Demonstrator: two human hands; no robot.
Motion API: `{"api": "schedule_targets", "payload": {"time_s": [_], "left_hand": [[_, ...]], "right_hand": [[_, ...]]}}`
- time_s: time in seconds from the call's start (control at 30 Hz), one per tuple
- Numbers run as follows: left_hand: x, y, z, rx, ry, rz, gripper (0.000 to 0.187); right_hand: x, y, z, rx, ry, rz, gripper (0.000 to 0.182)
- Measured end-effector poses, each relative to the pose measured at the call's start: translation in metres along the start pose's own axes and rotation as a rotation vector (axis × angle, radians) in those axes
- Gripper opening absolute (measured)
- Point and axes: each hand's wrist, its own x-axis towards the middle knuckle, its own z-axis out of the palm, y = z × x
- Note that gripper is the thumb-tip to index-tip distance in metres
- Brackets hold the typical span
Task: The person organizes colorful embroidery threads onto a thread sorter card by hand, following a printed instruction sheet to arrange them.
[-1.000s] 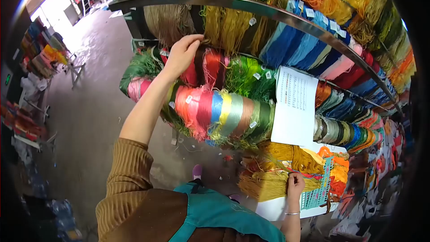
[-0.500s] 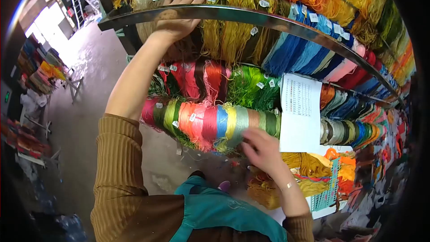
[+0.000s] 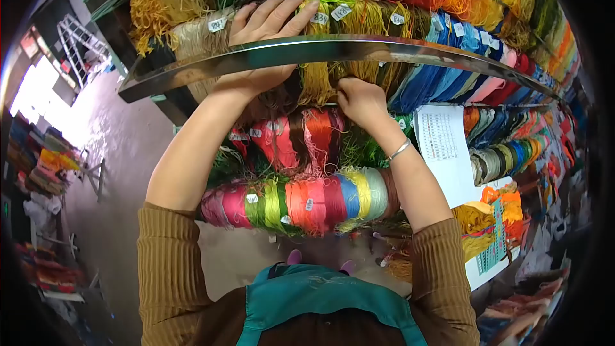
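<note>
My left hand (image 3: 270, 24) lies with fingers stretched over the dark and beige thread hanks at the top of the rack, its wrist passing behind a shiny metal bar (image 3: 282, 53). By its fingertips hang golden-yellow thread hanks (image 3: 315, 80) with white number tags (image 3: 341, 12). Below the bar, my right hand (image 3: 364, 104) is closed, fingers curled in at the lower end of the olive-gold hanks; strands seem to be in its grasp, though the fingertips are partly hidden. A silver bracelet (image 3: 398, 150) circles that wrist.
Beneath my arms runs a rod of multicoloured thread hanks (image 3: 275, 202). A printed sheet (image 3: 442, 147) hangs right of my right forearm. Blue hanks (image 3: 423, 83) fill the rack farther right, near a turquoise basket (image 3: 493, 243). A ladder (image 3: 80, 48) stands far left.
My right hand has risen from the lower multicoloured hanks to the olive-gold ones under the bar. My left hand stays on the upper hanks while the view has shifted.
</note>
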Motion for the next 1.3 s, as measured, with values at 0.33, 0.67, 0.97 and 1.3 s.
{"api": "schedule_targets", "payload": {"time_s": [0.33, 0.67, 0.97, 1.3], "left_hand": [[0.001, 0.003, 0.000, 0.024, -0.002, 0.043, 0.044], [-0.001, 0.003, 0.002, 0.082, -0.048, 0.087, 0.052], [-0.002, 0.004, 0.002, 0.078, -0.070, 0.102, 0.056], [-0.003, 0.003, 0.005, 0.076, -0.070, 0.088, 0.057]], "right_hand": [[-0.017, -0.034, 0.043, 0.007, -0.181, 0.257, 0.023], [-0.100, -0.080, 0.005, 0.664, 0.640, 0.484, 0.008], [0.010, -0.087, 0.018, 0.850, 0.809, 0.507, 0.012], [-0.005, -0.088, 0.007, 1.337, 0.782, 0.483, 0.010]]}}
